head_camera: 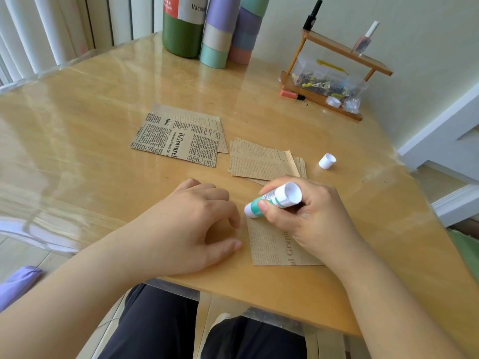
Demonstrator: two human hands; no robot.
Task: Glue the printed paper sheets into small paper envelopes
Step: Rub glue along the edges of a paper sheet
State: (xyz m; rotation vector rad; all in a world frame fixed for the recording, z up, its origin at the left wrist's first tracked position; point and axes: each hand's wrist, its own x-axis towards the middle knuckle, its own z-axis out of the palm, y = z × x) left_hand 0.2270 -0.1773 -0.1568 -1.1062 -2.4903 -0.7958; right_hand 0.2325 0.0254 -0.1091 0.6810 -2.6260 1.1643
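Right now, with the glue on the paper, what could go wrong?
1. The glue stick works at the left edge of the paper sheet; it could slip off and smear the table.
2. The left hand rests beside the sheet, not clearly on it, so the sheet might slide.
3. The white cap lies apart, near the table's edge, and might roll off.

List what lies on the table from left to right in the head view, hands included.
left hand → stack of printed sheets → glue stick → right hand → white cap
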